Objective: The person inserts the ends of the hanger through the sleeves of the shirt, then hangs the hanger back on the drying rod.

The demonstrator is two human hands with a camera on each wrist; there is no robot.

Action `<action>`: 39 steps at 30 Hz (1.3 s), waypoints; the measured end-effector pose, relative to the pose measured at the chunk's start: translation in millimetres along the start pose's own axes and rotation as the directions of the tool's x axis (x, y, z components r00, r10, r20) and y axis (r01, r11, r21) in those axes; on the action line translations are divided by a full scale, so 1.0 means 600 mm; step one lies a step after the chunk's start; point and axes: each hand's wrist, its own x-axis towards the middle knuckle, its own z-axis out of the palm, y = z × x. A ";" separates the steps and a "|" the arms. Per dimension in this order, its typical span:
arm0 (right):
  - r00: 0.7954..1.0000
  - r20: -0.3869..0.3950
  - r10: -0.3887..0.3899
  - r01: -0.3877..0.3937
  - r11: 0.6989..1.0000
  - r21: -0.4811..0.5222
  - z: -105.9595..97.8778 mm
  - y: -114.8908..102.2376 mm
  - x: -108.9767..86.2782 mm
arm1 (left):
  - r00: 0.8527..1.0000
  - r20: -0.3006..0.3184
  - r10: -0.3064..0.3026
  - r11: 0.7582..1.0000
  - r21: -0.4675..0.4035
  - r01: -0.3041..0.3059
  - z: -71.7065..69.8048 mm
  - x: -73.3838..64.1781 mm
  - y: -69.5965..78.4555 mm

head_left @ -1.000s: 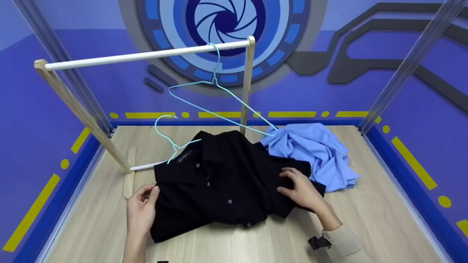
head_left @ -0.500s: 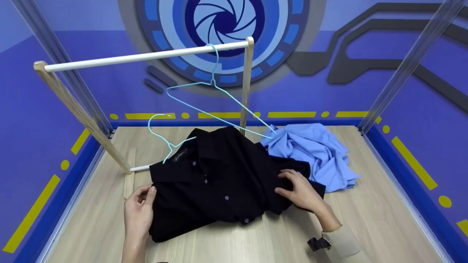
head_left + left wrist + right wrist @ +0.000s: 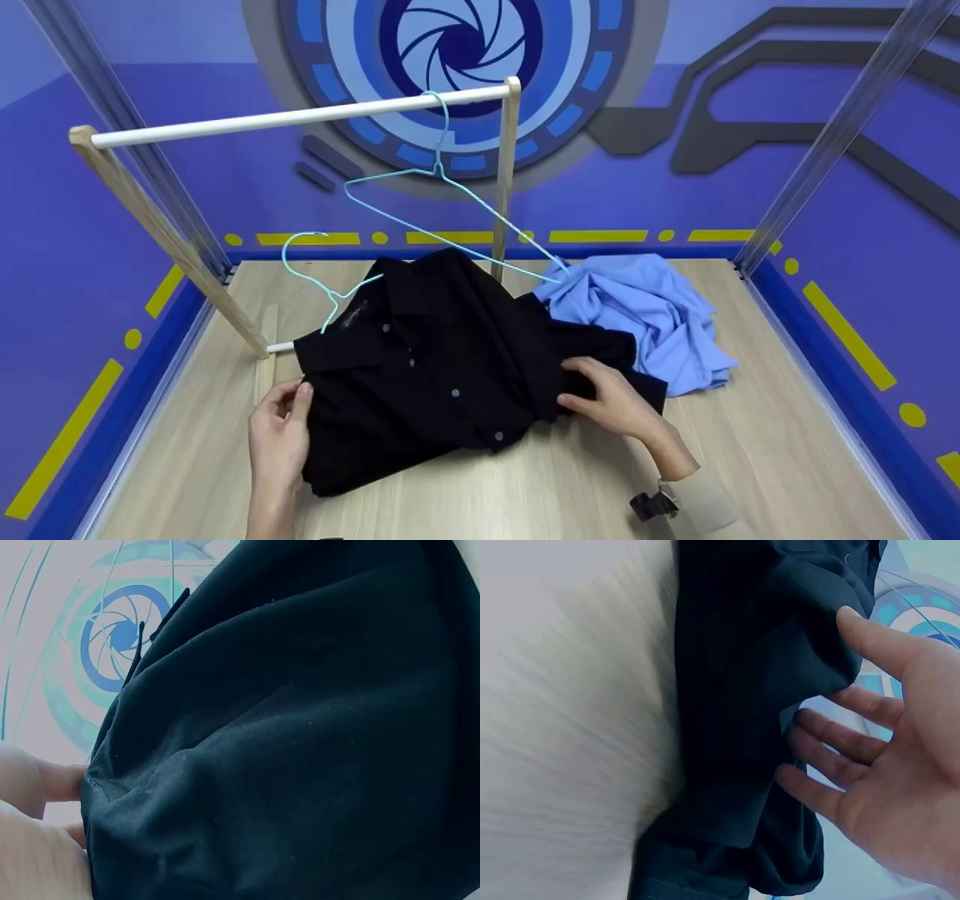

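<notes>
Head view: left hand [image 3: 277, 433] and, apparently, right hand [image 3: 616, 403] pinch the black button-up shirt [image 3: 424, 382]; its hanger [image 3: 331, 293] inserted but unhung.

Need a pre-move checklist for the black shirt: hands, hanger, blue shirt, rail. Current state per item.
1. Left hand pinches the black shirt at its edge: ok.
2. Right hand has a fold of it between thumb and fingers: ok.
3. Hanger pokes out at the collar: ok.
4. Hanger seated in both shoulders: cannot tell, the shirt hides its lower part.
5. Black shirt clear of blue shirt: not ok, they overlap in the head view.
6. Rail has room beside the empty hanger: ok.
</notes>
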 end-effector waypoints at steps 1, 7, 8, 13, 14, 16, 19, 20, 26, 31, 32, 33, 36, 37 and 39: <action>1.000 0.003 -0.002 0.002 1.000 0.005 0.001 0.000 0.000 | 1.000 0.003 -0.008 1.000 -0.002 0.008 -0.001 0.000 0.000; 1.000 0.011 -0.023 0.023 1.000 0.021 0.005 -0.002 -0.001 | 1.000 -0.010 -0.013 0.998 -0.057 0.013 0.000 0.002 0.002; 1.000 0.014 -0.026 0.026 0.999 0.024 0.005 -0.003 -0.001 | 1.000 -0.014 -0.010 0.998 -0.064 0.009 0.000 0.002 0.003; 0.999 0.018 -0.031 0.031 0.999 0.026 0.007 -0.004 -0.003 | 1.000 -0.020 0.001 0.997 -0.074 -0.002 0.001 0.003 0.007; 0.999 0.014 -0.032 0.032 0.999 0.020 0.007 -0.004 -0.003 | 1.000 -0.022 0.002 0.997 -0.074 -0.003 0.001 0.004 0.007; 1.000 0.001 -0.029 0.029 1.000 0.001 0.007 -0.003 -0.003 | 1.000 -0.026 0.000 0.997 -0.073 -0.002 0.001 0.004 0.008; 1.000 -0.018 0.001 -0.002 1.000 -0.027 0.007 0.000 -0.005 | 0.999 -0.035 -0.007 0.996 -0.088 0.004 -0.001 0.008 0.005; 1.000 -0.023 0.014 -0.015 0.999 -0.035 0.007 0.000 -0.005 | 0.999 -0.038 -0.011 0.995 -0.095 0.008 -0.001 0.010 0.004; 0.996 -0.040 0.084 -0.087 0.994 -0.067 0.004 0.005 -0.009 | 0.998 -0.050 -0.029 0.993 -0.120 0.023 -0.006 0.012 0.007; 0.994 -0.009 0.112 -0.112 0.991 -0.079 0.005 0.003 -0.011 | 0.998 -0.046 -0.034 0.990 -0.135 0.028 -0.009 0.008 0.014; 0.993 0.002 0.117 -0.117 0.990 -0.083 0.006 0.002 -0.011 | 0.998 -0.045 -0.036 0.990 -0.137 0.029 -0.010 0.007 0.015; 0.992 0.015 0.122 -0.120 0.989 -0.083 0.007 0.002 -0.012 | 0.998 -0.043 -0.036 0.990 -0.137 0.030 -0.010 0.007 0.017; 0.992 0.044 0.121 -0.118 0.990 -0.077 0.011 0.000 -0.011 | 0.998 -0.035 -0.045 0.986 -0.161 0.039 -0.010 0.006 0.021; 0.992 0.050 0.118 -0.114 0.991 -0.068 0.011 -0.001 -0.010 | 0.998 -0.029 -0.047 0.984 -0.173 0.041 -0.010 0.006 0.022; 0.993 0.059 0.102 -0.099 0.994 -0.050 0.013 -0.002 -0.009 | 0.998 -0.019 -0.052 0.978 -0.203 0.047 -0.011 0.005 0.026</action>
